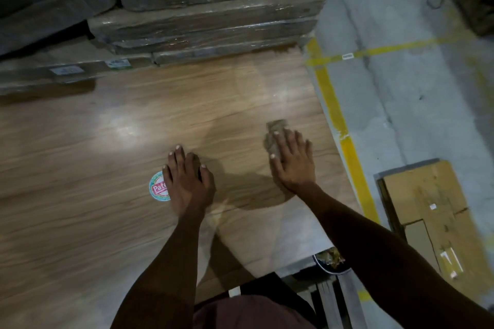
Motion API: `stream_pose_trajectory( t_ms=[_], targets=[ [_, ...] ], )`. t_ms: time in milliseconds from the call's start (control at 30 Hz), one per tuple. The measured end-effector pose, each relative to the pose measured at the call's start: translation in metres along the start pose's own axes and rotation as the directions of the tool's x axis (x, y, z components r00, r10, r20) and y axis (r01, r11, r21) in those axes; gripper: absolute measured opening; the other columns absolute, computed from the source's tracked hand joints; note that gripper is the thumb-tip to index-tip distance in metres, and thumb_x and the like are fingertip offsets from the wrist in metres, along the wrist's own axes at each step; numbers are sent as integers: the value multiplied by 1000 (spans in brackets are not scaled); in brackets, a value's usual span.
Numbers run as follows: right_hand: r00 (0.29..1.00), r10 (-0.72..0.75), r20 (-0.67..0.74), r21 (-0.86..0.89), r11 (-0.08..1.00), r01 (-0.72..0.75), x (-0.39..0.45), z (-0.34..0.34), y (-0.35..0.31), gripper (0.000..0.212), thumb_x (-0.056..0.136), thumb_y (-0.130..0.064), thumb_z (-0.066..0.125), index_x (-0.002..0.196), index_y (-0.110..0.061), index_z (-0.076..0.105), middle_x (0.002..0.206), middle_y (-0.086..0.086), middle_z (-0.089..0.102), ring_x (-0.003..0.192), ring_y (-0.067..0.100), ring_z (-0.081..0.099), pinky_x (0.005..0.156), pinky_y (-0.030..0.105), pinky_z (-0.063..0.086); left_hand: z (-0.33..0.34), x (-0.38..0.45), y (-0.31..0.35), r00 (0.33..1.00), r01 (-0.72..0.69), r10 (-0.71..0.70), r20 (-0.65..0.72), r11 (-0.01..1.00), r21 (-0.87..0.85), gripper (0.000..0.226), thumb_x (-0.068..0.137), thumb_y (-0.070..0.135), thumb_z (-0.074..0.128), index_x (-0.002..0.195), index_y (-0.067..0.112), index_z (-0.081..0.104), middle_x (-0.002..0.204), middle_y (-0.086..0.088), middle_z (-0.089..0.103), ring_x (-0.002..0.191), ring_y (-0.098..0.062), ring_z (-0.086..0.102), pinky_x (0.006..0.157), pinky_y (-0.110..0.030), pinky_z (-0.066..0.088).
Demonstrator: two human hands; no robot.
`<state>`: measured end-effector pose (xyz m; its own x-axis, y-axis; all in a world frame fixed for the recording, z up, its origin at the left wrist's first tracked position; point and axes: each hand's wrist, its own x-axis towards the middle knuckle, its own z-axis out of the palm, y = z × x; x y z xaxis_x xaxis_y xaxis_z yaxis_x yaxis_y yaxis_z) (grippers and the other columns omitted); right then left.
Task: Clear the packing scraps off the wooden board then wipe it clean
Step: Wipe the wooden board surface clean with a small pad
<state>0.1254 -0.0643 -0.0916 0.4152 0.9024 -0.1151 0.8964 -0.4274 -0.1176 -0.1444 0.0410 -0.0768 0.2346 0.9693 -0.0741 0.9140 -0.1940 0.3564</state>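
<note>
A large wooden board (133,120) with a wood-grain finish fills the middle and left of the head view. My left hand (187,181) lies flat on it with straight fingers, partly covering a round sticker (156,185). My right hand (291,160) presses flat on a brownish cloth or cardboard scrap (276,128) near the board's right edge; which of the two it is I cannot tell. The fingers of both hands are spread and straight.
Plastic-wrapped cardboard packages (208,19) are stacked along the board's far edge. To the right lies grey concrete floor with yellow tape lines (334,112). A flattened cardboard box (433,214) lies on the floor at right. A dish with debris (331,262) sits below the board's near corner.
</note>
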Motion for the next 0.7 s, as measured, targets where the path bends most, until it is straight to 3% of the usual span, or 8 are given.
stream_pose_trajectory(
  t_ms=[133,200,300,367,433,500,633,700],
  targets=[
    [810,586,-17,163,801,-576,-25,2,-21,69,99,-54,30,161,-25,21,169,13,16,151,45,19,118,66,19,-2,0,0,1000,-23,23,19,1000,7,44,94,33,46,132,13,52,163,-10,29,151,-31,22,121,-49,19],
    [894,448,22,134,884,-447,-41,7,-35,71,99,-54,28,162,-24,16,169,13,13,153,44,14,118,66,14,-2,-1,0,999,-31,30,27,998,53,43,95,34,45,132,14,52,163,-10,29,151,-31,22,121,-49,20],
    [986,-126,111,46,991,122,-70,6,-40,69,101,-54,27,163,-29,9,171,8,8,156,37,10,120,65,16,-3,-3,-5,998,-59,57,33,997,51,42,96,33,45,132,14,52,162,-12,31,150,-32,25,120,-49,21],
    [992,-68,109,25,998,65,-80,4,-29,68,101,-56,26,163,-31,9,171,5,9,156,36,12,120,63,18,-2,-4,-13,992,-116,114,47,992,43,48,96,36,41,136,12,52,161,-15,33,149,-34,28,119,-50,23],
    [946,318,63,65,944,-322,-89,2,-21,70,100,-56,23,163,-28,12,170,8,13,153,41,16,119,64,18,-3,-7,-25,982,-172,169,79,985,22,56,95,40,37,143,12,49,161,-16,33,149,-35,29,120,-51,24],
    [881,466,80,89,877,-472,-99,3,-14,71,100,-56,21,163,-25,10,170,11,8,153,45,12,118,66,15,-7,-14,-38,969,-222,218,113,975,21,60,96,42,34,148,15,46,162,-15,31,150,-34,28,120,-50,23],
    [987,-80,137,31,997,76,-135,0,3,68,102,-51,28,163,-26,11,171,8,8,155,37,13,118,64,23,-12,-29,-54,959,-244,235,158,969,41,62,96,43,29,151,16,43,162,-13,31,150,-33,28,119,-51,23],
    [988,-52,142,-7,999,54,-154,1,11,67,103,-53,26,163,-28,12,171,6,10,155,35,16,116,63,26,-11,-37,-54,962,-228,218,165,973,43,63,96,43,29,150,15,43,162,-14,32,149,-34,30,118,-52,24]
  ],
)
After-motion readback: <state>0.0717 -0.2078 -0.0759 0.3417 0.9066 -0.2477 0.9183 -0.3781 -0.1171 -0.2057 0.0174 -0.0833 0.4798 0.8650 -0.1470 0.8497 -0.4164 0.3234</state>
